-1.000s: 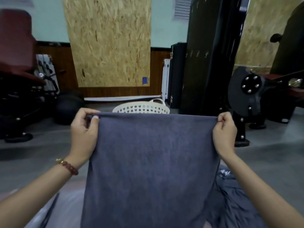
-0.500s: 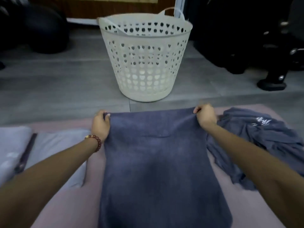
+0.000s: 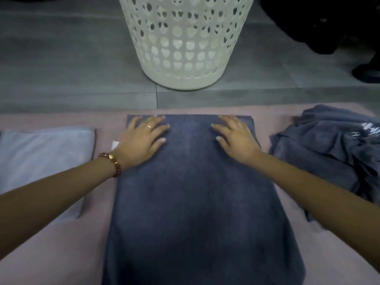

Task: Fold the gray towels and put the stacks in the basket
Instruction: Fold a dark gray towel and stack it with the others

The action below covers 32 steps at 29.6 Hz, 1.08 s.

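While the gray towel (image 3: 195,192) lies spread flat on the pink mat (image 3: 61,254), both hands sit on its far end. They're palms down with fingers straight and fanned out, so nothing's being pinched. The left hand (image 3: 141,138) presses near the far-left corner and the right hand (image 3: 236,138) near the far-right corner, with a bare strip of towel between them. The rest of the towel runs back toward the person between the two forearms. The white basket (image 3: 185,48) stands on the gray floor (image 3: 61,68) just past the towel's far edge. A crumpled heap of gray towels (image 3: 329,151) sits on the mat to the right, and a pale folded cloth (image 3: 41,157) to the left.
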Motion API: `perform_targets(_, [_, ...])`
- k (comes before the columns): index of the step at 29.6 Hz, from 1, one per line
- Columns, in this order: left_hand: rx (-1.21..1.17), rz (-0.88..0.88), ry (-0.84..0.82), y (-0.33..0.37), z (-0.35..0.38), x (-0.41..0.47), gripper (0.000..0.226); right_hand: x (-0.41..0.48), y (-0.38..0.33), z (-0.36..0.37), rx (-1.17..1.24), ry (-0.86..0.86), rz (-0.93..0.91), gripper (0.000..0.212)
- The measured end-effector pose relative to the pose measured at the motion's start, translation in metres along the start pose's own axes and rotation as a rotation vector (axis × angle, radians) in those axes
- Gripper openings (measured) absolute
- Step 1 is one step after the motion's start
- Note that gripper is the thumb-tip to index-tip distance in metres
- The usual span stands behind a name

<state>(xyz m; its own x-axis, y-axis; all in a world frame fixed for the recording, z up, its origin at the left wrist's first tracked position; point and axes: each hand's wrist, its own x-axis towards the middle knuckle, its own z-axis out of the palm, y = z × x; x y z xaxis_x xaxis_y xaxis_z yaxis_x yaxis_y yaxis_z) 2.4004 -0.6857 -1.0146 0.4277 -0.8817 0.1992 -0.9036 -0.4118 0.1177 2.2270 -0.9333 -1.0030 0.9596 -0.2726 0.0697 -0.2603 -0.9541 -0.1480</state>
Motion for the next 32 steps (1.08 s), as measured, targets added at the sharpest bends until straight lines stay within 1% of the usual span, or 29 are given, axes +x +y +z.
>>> perform_targets(1, [0.032, 0.06, -0.051, 0.007, 0.006, -0.017, 0.056, -0.019, -0.009, 0.008, -0.007, -0.062, -0.085, 0.058])
perform_targets(2, [0.051, 0.065, -0.113, 0.011, 0.013, -0.036, 0.061, -0.04, -0.018, 0.013, -0.014, -0.131, -0.134, 0.064])
perform_targets(4, [0.072, -0.029, -0.197, 0.013, 0.024, -0.077, 0.072, -0.089, -0.015, 0.022, -0.023, -0.256, -0.153, 0.076])
perform_targets(5, [0.061, -0.115, -0.203, 0.012, 0.027, -0.095, 0.073, -0.112, -0.006, 0.024, -0.013, -0.283, -0.091, 0.077])
perform_targets(6, [0.007, -0.219, -0.194, 0.017, 0.022, -0.116, 0.074, -0.142, 0.001, 0.023, 0.032, -0.247, 0.04, 0.076])
perform_targets(7, [-0.085, -0.348, -0.191, 0.024, 0.017, -0.131, 0.074, -0.165, 0.007, 0.019, 0.141, -0.171, 0.225, 0.072])
perform_targets(8, [-0.201, -0.468, -0.183, 0.033, 0.012, -0.143, 0.072, -0.183, 0.012, 0.014, 0.267, -0.058, 0.389, 0.066])
perform_targets(10, [-0.453, -0.588, -0.111, 0.061, 0.0, -0.164, 0.063, -0.213, 0.005, 0.006, 0.414, 0.126, 0.607, 0.049])
perform_targets(11, [-0.534, -0.619, -0.064, 0.075, -0.004, -0.175, 0.065, -0.225, 0.001, 0.005, 0.468, 0.172, 0.709, 0.04])
perform_targets(12, [-0.573, -0.652, -0.029, 0.087, -0.008, -0.186, 0.07, -0.235, -0.004, 0.002, 0.54, 0.179, 0.804, 0.03])
perform_targets(13, [-0.596, -0.701, -0.007, 0.095, -0.011, -0.197, 0.074, -0.247, -0.005, -0.001, 0.61, 0.137, 0.87, 0.022])
perform_targets(14, [-0.604, -0.757, 0.007, 0.104, -0.015, -0.208, 0.076, -0.259, -0.007, -0.004, 0.656, 0.082, 0.891, 0.017])
perform_targets(16, [-0.607, -0.864, 0.013, 0.114, -0.014, -0.228, 0.073, -0.28, -0.013, -0.012, 0.703, -0.01, 0.875, 0.018])
perform_targets(17, [-0.617, -0.907, 0.02, 0.117, -0.011, -0.239, 0.068, -0.287, -0.019, -0.016, 0.738, -0.034, 0.853, 0.018])
perform_targets(19, [-0.702, -0.938, 0.023, 0.121, -0.008, -0.254, 0.055, -0.296, -0.033, -0.019, 0.814, -0.047, 0.787, 0.012])
perform_targets(22, [-0.818, -0.854, -0.005, 0.134, -0.011, -0.274, 0.028, -0.307, -0.042, -0.021, 0.903, -0.054, 0.656, 0.007])
perform_targets(24, [-0.858, -0.823, 0.015, 0.142, -0.021, -0.279, 0.02, -0.313, -0.038, -0.023, 0.928, -0.08, 0.597, 0.003])
perform_targets(25, [-0.887, -0.831, 0.007, 0.143, -0.026, -0.282, 0.018, -0.316, -0.036, -0.026, 0.916, -0.096, 0.561, 0.007])
perform_targets(27, [-0.937, -0.813, -0.055, 0.144, -0.038, -0.285, 0.021, -0.32, -0.032, -0.031, 0.857, -0.089, 0.502, 0.014])
perform_targets(30, [-0.989, -0.724, -0.145, 0.14, -0.055, -0.292, 0.031, -0.319, -0.029, -0.041, 0.832, -0.019, 0.496, 0.019])
perform_targets(32, [-1.032, -0.669, -0.104, 0.137, -0.065, -0.294, 0.03, -0.316, -0.026, -0.047, 0.85, 0.046, 0.514, 0.026])
